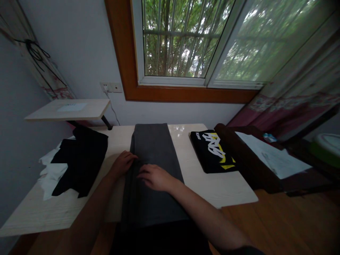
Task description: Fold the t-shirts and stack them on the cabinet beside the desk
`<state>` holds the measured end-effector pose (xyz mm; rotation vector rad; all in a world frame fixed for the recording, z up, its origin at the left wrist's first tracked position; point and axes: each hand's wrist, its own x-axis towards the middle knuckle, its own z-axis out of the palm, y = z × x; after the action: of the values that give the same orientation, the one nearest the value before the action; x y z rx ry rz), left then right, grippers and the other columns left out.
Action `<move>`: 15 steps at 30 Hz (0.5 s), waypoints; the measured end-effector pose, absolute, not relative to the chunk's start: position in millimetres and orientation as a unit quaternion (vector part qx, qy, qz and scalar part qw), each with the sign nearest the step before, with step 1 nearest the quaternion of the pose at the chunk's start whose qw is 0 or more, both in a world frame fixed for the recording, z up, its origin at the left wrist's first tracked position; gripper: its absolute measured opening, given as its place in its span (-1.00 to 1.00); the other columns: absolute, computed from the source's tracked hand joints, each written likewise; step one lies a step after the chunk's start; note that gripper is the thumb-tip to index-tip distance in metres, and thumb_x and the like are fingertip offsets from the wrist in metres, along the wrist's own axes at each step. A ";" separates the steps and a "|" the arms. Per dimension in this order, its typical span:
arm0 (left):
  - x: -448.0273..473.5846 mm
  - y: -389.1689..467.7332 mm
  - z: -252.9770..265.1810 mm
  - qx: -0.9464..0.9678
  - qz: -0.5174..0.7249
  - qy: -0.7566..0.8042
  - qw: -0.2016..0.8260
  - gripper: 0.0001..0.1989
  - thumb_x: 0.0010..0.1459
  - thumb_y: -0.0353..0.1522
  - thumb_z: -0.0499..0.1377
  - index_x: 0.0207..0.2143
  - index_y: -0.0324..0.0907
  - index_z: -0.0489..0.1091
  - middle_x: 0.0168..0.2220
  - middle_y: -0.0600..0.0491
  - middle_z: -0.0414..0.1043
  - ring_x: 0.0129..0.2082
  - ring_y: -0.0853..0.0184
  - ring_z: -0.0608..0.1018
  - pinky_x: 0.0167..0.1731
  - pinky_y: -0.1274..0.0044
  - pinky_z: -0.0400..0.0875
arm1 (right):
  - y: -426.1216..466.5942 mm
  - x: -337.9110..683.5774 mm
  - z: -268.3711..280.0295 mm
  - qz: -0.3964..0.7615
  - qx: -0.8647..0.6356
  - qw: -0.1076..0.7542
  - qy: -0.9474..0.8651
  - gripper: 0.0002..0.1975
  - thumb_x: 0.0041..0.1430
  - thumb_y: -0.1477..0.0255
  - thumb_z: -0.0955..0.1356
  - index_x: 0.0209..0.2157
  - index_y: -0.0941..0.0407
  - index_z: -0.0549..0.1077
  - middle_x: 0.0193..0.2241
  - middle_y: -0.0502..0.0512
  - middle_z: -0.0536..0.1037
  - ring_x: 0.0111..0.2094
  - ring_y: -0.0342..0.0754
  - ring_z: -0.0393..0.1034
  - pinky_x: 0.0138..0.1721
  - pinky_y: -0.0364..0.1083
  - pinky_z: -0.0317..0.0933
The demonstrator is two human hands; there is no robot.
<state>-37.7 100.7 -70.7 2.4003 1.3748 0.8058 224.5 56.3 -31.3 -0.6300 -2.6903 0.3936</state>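
A dark grey folded garment (159, 152), its exact kind unclear, lies as a long strip across the table from the back edge to the front. At its left edge, my left hand (123, 165) has its fingers closed on the cloth near a lengthwise fold. My right hand (156, 177) rests palm down on top of the strip, fingers slightly bent and apart, their tips close to that same fold. The garment's near end meets dark clothing at my body.
Rumpled black cloth (82, 159) and white cloth (51, 179) lie on the pale table (207, 189) at left, below a small raised shelf (69, 115). On the right is a folded black garment (212, 150) with white and yellow print, beside a dark brown piece of furniture (251, 170) bearing paper.
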 end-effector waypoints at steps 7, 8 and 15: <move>-38.2 104.7 -72.4 0.805 0.283 0.490 0.180 -0.72 0.30 -0.37 0.03 -0.11 -0.06 0.53 -0.17 0.00 0.57 -0.12 0.21 0.51 -0.01 0.32 0.40 | 43.1 192.3 -26.0 0.107 -0.142 0.092 -0.980 -0.65 0.26 0.48 0.35 0.08 0.00 0.46 0.00 0.03 0.52 -0.05 0.03 0.34 -0.07 -0.01 0.26; -38.1 104.6 -72.4 0.798 0.288 0.496 0.184 -0.72 0.30 -0.37 0.02 -0.12 -0.07 0.53 -0.18 -0.01 0.56 -0.13 0.22 0.52 -0.02 0.33 0.41 | 42.4 190.7 -25.3 0.101 -0.145 0.087 -0.981 -0.66 0.26 0.46 0.36 0.07 0.01 0.46 -0.05 0.05 0.52 -0.07 0.04 0.34 -0.08 -0.01 0.26; -37.7 104.8 -64.8 0.769 0.293 0.514 0.243 -0.74 0.25 -0.30 0.07 -0.14 -0.11 0.53 -0.15 0.00 0.57 -0.12 0.22 0.57 0.00 0.36 0.41 | 36.2 186.8 -19.8 0.119 -0.128 0.068 -0.982 -0.84 0.23 0.39 0.35 -0.15 0.08 0.49 -0.14 0.09 0.51 -0.17 0.01 0.36 -0.15 -0.04 0.28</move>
<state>-37.7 104.8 -64.8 2.1002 1.4052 0.7999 186.8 36.2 -19.8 -0.3847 -2.9598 0.3575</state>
